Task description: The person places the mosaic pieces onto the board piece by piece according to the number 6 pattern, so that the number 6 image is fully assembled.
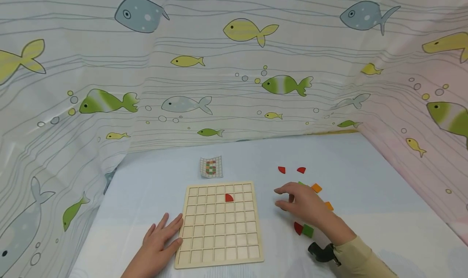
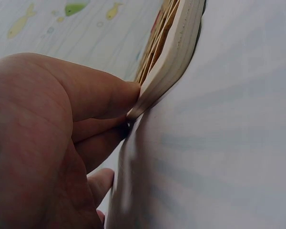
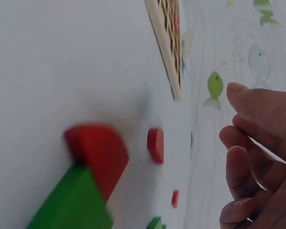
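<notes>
Head view: my left hand [image 1: 159, 243] rests at the left side of the wooden grid board [image 1: 219, 225], its fingers spread, with fingertips and thumb touching the rim. My right hand [image 1: 305, 203] is to the right of the board, thumb and index finger apart with nothing between them; in the right wrist view the other fingers bend loosely. One red quarter-circle tile [image 1: 229, 197] sits inside the board, in the second row from the far edge. A pattern card [image 1: 211, 167] lies just beyond that edge. On the pale surface [image 1: 248, 156], two more red quarter-circles [image 1: 281, 170] lie beyond my right hand. An orange square [image 1: 316, 188] and another orange piece [image 1: 329, 205] show beside it, the latter partly hidden. Nearer me, a red quarter-circle piece [image 1: 298, 228] touches a green square [image 1: 308, 230].
</notes>
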Motion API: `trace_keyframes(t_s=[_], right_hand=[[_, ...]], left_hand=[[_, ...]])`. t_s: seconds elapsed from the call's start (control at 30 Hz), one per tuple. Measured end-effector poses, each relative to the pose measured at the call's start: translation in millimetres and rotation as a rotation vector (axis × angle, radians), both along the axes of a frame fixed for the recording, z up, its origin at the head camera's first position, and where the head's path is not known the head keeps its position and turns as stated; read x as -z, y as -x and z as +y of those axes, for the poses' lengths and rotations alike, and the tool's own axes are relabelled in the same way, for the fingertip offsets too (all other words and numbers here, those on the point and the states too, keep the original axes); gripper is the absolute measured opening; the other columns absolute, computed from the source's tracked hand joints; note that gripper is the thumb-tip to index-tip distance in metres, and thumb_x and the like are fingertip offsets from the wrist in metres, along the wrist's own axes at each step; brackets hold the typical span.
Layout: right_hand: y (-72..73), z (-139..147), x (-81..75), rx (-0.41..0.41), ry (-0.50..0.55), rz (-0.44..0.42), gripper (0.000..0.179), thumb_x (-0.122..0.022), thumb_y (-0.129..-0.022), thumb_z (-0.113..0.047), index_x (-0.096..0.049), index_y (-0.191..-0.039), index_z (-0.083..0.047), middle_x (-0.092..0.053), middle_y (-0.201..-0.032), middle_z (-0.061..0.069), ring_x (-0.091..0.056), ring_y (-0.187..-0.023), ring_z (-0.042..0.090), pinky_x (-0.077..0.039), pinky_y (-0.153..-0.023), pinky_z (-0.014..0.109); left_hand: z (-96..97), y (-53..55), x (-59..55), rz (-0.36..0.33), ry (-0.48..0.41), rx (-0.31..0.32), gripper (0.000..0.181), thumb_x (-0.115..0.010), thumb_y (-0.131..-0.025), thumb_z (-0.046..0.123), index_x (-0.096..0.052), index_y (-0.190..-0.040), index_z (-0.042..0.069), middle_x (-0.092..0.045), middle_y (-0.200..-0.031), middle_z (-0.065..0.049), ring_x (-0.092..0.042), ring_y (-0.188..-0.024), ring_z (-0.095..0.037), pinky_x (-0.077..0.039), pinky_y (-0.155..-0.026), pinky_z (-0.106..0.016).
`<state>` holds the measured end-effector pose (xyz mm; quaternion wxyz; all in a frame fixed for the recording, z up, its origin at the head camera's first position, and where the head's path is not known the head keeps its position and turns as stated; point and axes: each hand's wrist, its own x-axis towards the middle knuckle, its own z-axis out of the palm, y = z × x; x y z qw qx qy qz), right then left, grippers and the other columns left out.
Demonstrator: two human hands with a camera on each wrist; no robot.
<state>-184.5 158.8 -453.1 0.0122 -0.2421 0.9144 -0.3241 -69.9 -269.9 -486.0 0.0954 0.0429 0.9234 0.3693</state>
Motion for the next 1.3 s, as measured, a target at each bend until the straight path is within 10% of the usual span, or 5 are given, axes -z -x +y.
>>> trace_keyframes(t_s=[1.0, 1.3], right_hand=[[-9.2, 94, 40.5, 0.190, 0.032, 0.186, 0.031, -0.081, -0.083, -0.009, -0.075, -0.112, -0.013, -0.066, -0.103, -0.006, -0.050, -0.073, 0.006, -0.046, -0.060, 0.023], [-6.7, 123, 40.1, 0.259, -0.059, 0.074, 0.027, -0.077, -0.088, -0.016, -0.074, -0.115, -0.017, -0.066, -0.111, -0.004, -0.051, -0.077, 0.007, -0.043, -0.062, 0.025]], left_hand=[[-0.7, -2.1, -1.7, 0.076, 0.032, -0.008, 0.060, -0.065, -0.096, 0.038, -0.049, -0.146, 0.009, -0.040, -0.153, 0.000, -0.013, -0.148, -0.039, -0.003, -0.108, -0.069], [1.0, -3.0, 0.3, 0.094, 0.010, -0.003, 0.060, -0.065, -0.096, 0.038, -0.049, -0.146, 0.008, -0.042, -0.152, -0.002, -0.014, -0.147, -0.040, -0.002, -0.108, -0.070]])
